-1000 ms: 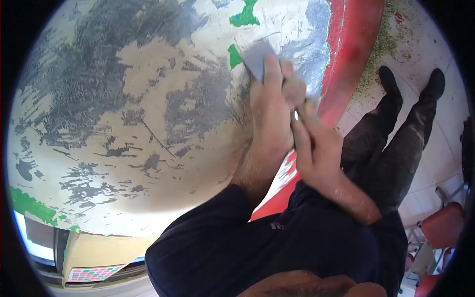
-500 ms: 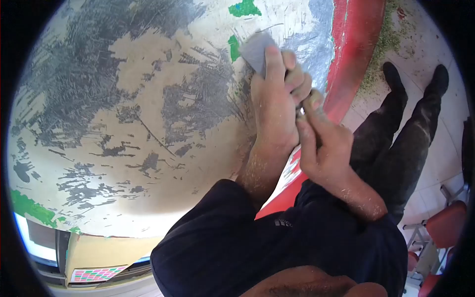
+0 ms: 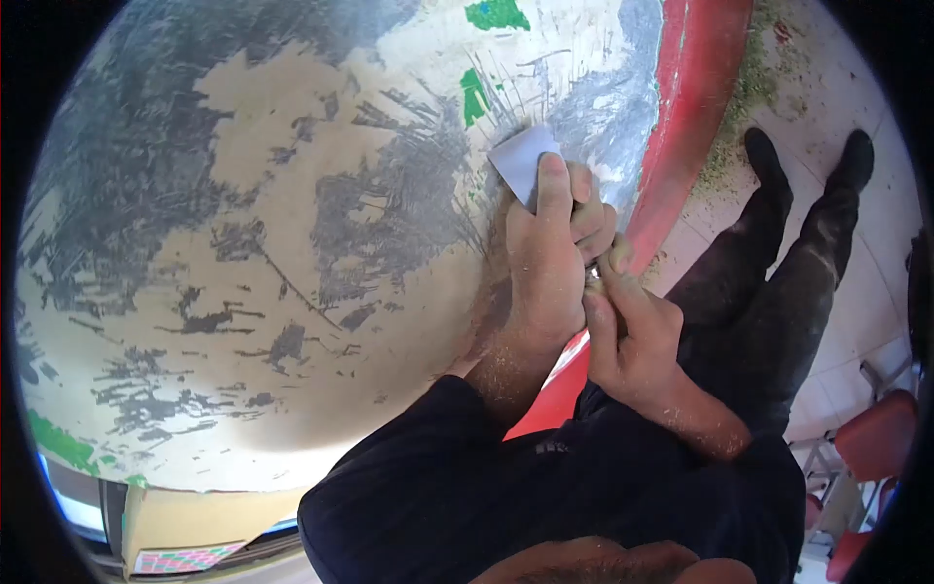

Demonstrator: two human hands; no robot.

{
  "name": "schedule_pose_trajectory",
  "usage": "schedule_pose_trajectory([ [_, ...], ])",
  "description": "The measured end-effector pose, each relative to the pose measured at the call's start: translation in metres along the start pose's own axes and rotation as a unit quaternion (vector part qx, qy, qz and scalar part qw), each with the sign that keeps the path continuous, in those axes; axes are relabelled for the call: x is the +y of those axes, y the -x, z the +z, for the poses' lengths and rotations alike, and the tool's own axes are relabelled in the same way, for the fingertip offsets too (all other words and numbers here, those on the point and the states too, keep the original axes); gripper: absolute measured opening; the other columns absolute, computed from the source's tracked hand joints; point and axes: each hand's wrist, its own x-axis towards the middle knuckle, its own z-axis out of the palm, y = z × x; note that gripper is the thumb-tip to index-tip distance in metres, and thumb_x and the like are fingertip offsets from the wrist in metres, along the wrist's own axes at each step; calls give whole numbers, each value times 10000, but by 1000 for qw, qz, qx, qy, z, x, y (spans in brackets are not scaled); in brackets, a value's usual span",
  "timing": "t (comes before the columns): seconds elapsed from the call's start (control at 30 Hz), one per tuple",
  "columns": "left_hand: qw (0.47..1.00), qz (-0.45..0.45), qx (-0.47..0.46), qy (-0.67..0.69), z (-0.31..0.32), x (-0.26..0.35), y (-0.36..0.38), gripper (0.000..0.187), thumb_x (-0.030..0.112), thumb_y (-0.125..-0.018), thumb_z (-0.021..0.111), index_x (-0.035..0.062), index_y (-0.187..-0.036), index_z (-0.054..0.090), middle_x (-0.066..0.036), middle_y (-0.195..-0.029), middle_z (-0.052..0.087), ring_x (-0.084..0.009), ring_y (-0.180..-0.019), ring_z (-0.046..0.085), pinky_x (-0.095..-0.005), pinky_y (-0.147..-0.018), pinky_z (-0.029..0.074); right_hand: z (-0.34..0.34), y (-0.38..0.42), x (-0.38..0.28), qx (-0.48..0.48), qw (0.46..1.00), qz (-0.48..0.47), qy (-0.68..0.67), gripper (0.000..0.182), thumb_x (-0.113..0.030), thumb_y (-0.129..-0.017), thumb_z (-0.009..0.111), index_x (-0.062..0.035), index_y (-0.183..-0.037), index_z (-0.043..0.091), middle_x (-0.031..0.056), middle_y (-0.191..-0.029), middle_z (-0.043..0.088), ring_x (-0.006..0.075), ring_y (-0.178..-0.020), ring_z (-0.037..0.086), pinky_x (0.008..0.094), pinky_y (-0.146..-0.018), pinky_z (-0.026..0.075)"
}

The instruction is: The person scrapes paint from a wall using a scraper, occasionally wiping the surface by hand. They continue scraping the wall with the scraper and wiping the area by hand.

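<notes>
My left hand (image 3: 548,258) is closed around a scraper (image 3: 522,164), one digit stretched along its flat, pale grey blade. The blade lies against a large curved surface (image 3: 282,341) of worn cream and grey paint, near a small green patch (image 3: 473,97). Beside the left hand, my right hand (image 3: 637,341) is closed, pinching a shiny metal part at the lower end of the scraper. Most of the handle is hidden inside the fingers. Pale dust covers both hands and forearms.
A red border (image 3: 696,107) edges the curved surface on the right. Greenish scrapings (image 3: 754,97) lie scattered on the tiled floor (image 3: 827,321), near my dark-shod feet. Red chairs (image 3: 879,436) stand at lower right. A yellowish panel (image 3: 185,516) shows at lower left.
Both hands and the scraper have moved back toward my body, down in the view. The blade now sits lower, farther from the green patches. Neither hand has let go.
</notes>
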Motion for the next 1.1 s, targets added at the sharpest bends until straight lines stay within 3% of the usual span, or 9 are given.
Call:
schedule_pose_trajectory([
  [0.17, 988, 147, -30, -19, 32, 27, -24, 339, 425, -1009, 386, 137, -836, 429, 61, -570, 242, -75, -484, 250, -257, -451, 312, -1, -39, -2, -9, 999, -35, -14, 342, 11, -821, 603, 95, -1152, 579, 197, -695, 597, 294, -563, 623, 354, -532, 491],
  [0.3, 999, 5, -25, -31, -2, -2, -3, 355, 434, -1002, 405, 125, -829, 432, 60, -578, 247, -77, -492, 264, -255, -450, 312, -1, 7, -5, -27, 999, 19, -5, 286, 3, -832, 598, 90, -1104, 593, 182, -669, 573, 291, -525, 588, 356, -497, 450],
  [0.4, 998, 43, 48, -21, 18, 13, -5, 367, 374, -1006, 398, 88, -780, 440, 40, -542, 305, -84, -449, 292, -275, -431, 278, -2, -5, -2, -58, 998, 27, 16, 324, 5, -834, 591, 96, -1145, 579, 181, -676, 577, 296, -535, 594, 358, -511, 460],
  [0.43, 996, 86, 12, 26, 27, 21, -13, 369, 372, -1006, 401, 86, -777, 440, 39, -543, 309, -84, -449, 295, -281, -431, 241, -3, -25, -4, -54, 998, -11, 20, 348, -5, -851, 515, 127, -1171, 552, 195, -670, 553, 198, -536, 600, 286, -533, 462],
  [0.53, 996, 84, -9, -10, 11, 12, -13, 379, 384, -1005, 404, 91, -770, 446, 38, -545, 315, -80, -455, 306, -281, -435, 250, -3, -14, -4, -41, 999, -12, 15, 355, -11, -857, 514, 126, -1183, 545, 205, -689, 564, 198, -545, 609, 285, -537, 464],
  [0.57, 999, 31, -18, -31, -1, 1, -4, 354, 419, -1007, 391, 120, -821, 427, 55, -559, 255, -76, -481, 265, -266, -462, 338, -5, 2, -7, -44, 999, 31, 3, 328, -3, -843, 579, 69, -1163, 588, 179, -659, 557, 285, -535, 593, 356, -513, 459],
  [0.8, 993, 105, -33, -30, 28, 24, -21, 326, 419, -1002, 407, 127, -861, 439, 56, -584, 260, -68, -508, 280, -269, -493, 352, -6, -37, -7, -33, 998, 32, -40, 299, -34, -866, 574, 59, -1149, 596, 196, -661, 559, 275, -531, 601, 351, -517, 460],
  [0.9, 1000, 4, -20, -16, 3, -2, -4, 323, 416, -1005, 401, 128, -861, 434, 59, -596, 262, -66, -519, 282, -270, -508, 354, -9, -4, -5, -34, 997, 53, -35, 305, -35, -860, 591, 61, -1149, 596, 197, -662, 564, 276, -526, 600, 350, -505, 451],
  [1.1, 998, 58, -8, -37, 20, 12, -15, 329, 420, -1006, 392, 136, -844, 422, 58, -585, 256, -72, -503, 276, -277, -493, 351, -15, -30, -9, -63, 996, 57, 9, 322, -24, -844, 596, 58, -1155, 602, 211, -705, 601, 277, -596, 649, 331, -554, 486],
])
